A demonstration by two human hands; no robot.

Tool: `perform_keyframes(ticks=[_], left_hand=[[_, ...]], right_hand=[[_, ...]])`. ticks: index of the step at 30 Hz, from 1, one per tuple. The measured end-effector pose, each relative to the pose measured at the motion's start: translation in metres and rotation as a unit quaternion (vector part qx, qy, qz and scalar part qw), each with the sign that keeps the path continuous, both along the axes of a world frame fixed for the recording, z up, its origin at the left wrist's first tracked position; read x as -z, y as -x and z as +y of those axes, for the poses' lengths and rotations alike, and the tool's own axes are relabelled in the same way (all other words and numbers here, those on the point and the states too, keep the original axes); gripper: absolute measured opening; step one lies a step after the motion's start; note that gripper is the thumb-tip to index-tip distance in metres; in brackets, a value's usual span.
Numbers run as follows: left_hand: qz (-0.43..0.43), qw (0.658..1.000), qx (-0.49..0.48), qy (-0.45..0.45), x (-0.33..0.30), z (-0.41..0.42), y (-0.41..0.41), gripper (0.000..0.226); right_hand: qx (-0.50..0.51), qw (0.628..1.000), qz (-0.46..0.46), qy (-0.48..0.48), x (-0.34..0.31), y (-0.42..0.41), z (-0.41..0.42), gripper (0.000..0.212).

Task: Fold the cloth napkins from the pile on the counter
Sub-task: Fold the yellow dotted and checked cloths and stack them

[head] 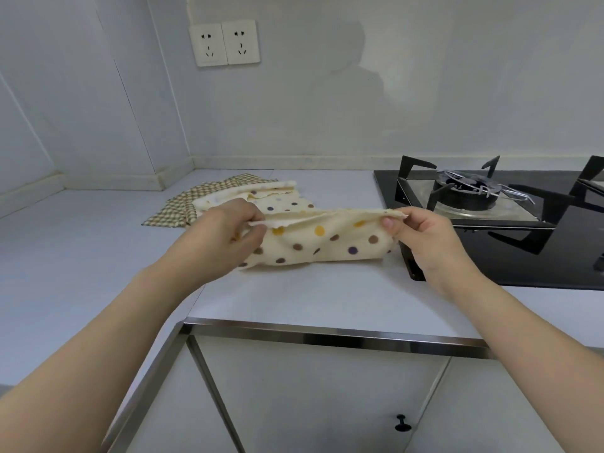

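Stainless-steel edging (pixel 327 335) trims the front of the white counter (pixel 310 299), above a cabinet door with a black knob (pixel 402 423). Left hand (pixel 225 233) pinches the left end of the upper edge of a cream polka-dot napkin (pixel 320 245), fingers curled around the cloth. Right hand (pixel 425 237) pinches the right end of the same edge between thumb and fingers. The edge is held taut and raised between both hands; the lower part of the napkin rests on the counter. Behind it lies the pile: a second polka-dot napkin (pixel 277 199) on top of a brown checked napkin (pixel 183 207). A black gas hob (pixel 523 253) sits just right of the held napkin. Two wall sockets (pixel 225 43) are mounted on the rear wall.
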State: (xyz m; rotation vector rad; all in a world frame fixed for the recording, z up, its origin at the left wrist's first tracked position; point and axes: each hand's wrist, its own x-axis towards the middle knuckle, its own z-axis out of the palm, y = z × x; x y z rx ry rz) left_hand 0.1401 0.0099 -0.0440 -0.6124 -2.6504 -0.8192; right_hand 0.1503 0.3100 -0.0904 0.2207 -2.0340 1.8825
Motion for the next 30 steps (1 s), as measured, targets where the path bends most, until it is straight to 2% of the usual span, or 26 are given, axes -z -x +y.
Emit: perform_keyframes(ticks=[1,4,7,12,15,20,26,30], left_hand=[[0.001,1.000,-0.004,0.002,-0.004,-0.002,-0.001,0.008],[0.006,1.000,-0.022,0.019,-0.011,-0.009,0.000,0.010],[-0.008,0.999,-0.046,-0.014,-0.014,-0.012,0.000,0.008],[-0.051,0.993,0.002,-0.106,-0.022,-0.015,-0.001,0.037],[-0.059,0.990,0.015,-0.125,-0.026,-0.013,-0.003,0.025],[-0.046,0.975,-0.025,-0.217,-0.031,-0.003,-0.005,0.011],[-0.004,0.985,-0.055,-0.163,-0.028,-0.002,-0.004,0.011],[0.008,0.991,-0.061,-0.118,-0.024,-0.003,-0.003,0.014]], right_hand=[[0.002,1.000,-0.005,-0.004,-0.003,0.001,-0.001,0.008],[0.003,1.000,-0.013,-0.024,-0.013,0.003,-0.005,0.018],[0.002,0.999,-0.026,-0.031,-0.023,0.002,-0.009,0.021],[0.051,0.998,-0.021,-0.014,-0.032,0.000,-0.016,0.020],[0.108,0.993,-0.020,-0.029,-0.035,-0.002,-0.022,0.025],[0.185,0.980,-0.009,-0.073,-0.040,-0.005,-0.034,0.021],[0.241,0.966,-0.008,-0.094,-0.042,-0.006,-0.038,0.022],[0.248,0.945,-0.036,-0.212,-0.048,-0.012,-0.037,0.020]])
